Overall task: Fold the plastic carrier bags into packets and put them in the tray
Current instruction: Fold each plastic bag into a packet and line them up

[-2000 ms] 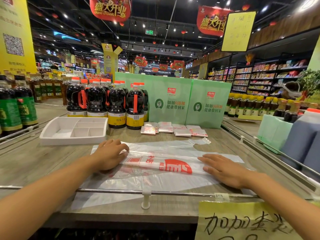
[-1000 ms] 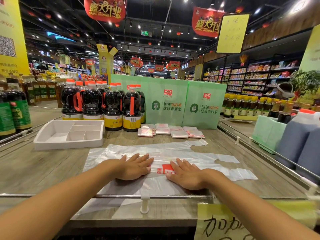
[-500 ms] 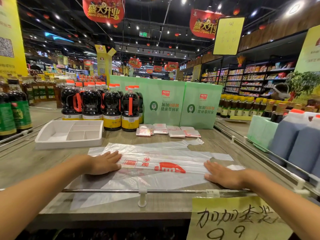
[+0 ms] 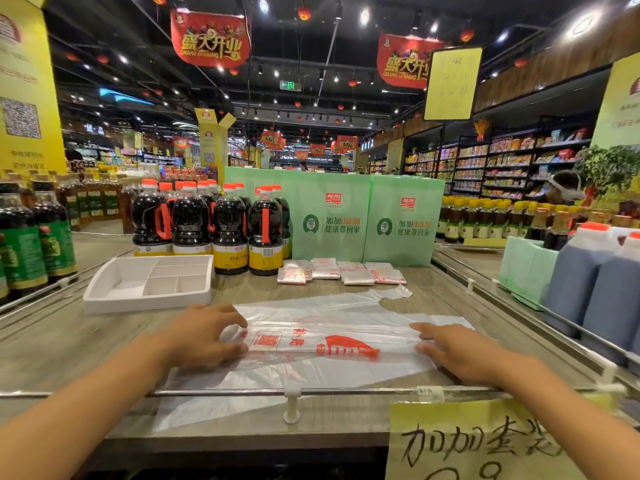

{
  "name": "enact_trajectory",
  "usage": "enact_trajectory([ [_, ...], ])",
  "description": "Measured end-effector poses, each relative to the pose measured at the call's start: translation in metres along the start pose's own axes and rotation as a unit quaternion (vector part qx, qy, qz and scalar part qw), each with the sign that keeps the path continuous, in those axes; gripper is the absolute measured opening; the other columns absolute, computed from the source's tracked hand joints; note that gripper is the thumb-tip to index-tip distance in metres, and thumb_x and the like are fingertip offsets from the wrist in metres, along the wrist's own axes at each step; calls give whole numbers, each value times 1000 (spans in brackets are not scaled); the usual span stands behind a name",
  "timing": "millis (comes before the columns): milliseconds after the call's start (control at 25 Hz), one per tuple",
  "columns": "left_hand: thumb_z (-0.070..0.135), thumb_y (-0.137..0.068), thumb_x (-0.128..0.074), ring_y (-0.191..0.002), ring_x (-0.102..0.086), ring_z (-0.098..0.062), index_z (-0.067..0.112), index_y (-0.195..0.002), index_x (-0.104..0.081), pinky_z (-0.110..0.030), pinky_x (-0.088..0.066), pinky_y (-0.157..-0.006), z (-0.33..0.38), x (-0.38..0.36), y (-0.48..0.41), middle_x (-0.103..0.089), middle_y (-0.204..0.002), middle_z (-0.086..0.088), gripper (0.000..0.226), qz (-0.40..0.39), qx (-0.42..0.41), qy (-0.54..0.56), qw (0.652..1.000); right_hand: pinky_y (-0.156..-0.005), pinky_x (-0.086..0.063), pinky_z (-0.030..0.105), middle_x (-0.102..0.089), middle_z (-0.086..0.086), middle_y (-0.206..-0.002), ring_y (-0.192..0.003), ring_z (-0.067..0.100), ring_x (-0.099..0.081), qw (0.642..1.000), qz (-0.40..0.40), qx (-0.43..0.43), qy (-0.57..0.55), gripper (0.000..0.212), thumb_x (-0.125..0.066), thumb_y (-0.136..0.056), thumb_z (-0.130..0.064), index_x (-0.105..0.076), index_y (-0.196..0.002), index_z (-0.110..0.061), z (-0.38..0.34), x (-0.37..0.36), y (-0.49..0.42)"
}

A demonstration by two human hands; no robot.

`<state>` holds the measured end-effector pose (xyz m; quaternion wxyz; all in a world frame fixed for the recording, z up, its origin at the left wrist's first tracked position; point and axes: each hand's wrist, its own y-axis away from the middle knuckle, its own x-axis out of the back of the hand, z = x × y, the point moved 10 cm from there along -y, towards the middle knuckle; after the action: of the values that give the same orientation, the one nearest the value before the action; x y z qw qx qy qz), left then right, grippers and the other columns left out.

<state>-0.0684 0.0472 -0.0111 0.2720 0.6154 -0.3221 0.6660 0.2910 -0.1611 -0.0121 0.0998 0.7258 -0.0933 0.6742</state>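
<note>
Setting: supermarket display, wood-look table (image 4: pixel 62 344) edged with a metal rail (image 4: pixel 221 393).
Bag: carrier bag (image 4: pixel 329 344) lies flat near the front edge, folded lengthwise into a band with the red print facing up.
Left hand: left hand (image 4: pixel 207 336) has its fingers and thumb curled, pinching the band's left end.
Right hand: right hand (image 4: pixel 453 351) is flat, fingers straight, pressing the right end down.
Change: a second ago both palms sat together mid-band. They have since slid out to the ends, and the left has gone from flat to pinching.
Meaning: smoothing looks finished; the crosswise fold from the left is probably next.
Tray: tray (image 4: pixel 138 303) sits at back left, well apart from the bag, compartments bare.
Packets: finished packets (image 4: pixel 341 273) lie behind the bag, not yet in the tray.
Surroundings: soy sauce bottles (image 4: pixel 228 230) stand just behind the tray, green boxes (image 4: pixel 332 220) behind the packets.
Obstruction: nothing lies between bag and tray.
</note>
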Motion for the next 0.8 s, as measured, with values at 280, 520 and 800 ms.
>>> enact_trajectory([
  [280, 73, -88, -46, -107, -55, -1, 49, -128, -56, -31, -49, -96, 2, 12, 2, -58, -126, 26, 48, 20, -4, -9, 1000, -108, -45, 32, -58, -17, -140, -126, 8, -55, 999, 30, 29, -12, 69, -52, -91, -70, -35, -152, -42, -6, 9, 4],
  [520, 56, -84, -59, -114, -53, -4, 50, -132, -54, -32, -48, -99, 4, 8, 6, -50, -130, 29, 48, -18, -15, -3, 1000, -109, -41, 27, -53, -15, -148, -133, 10, -51, 994, 49, 48, 81, 54, -52, -99, -37, -39, -152, -41, -10, 13, 1],
  [800, 41, -89, -55, -98, -63, -7, 41, -103, -64, -35, -52, -89, -11, 31, 10, -71, -111, 13, 17, 94, 41, 117, 988, -76, -46, 16, -60, -13, -121, -102, 9, -64, 986, 129, 15, -101, 45, -62, -97, -17, -50, -133, -40, 15, 26, -1],
])
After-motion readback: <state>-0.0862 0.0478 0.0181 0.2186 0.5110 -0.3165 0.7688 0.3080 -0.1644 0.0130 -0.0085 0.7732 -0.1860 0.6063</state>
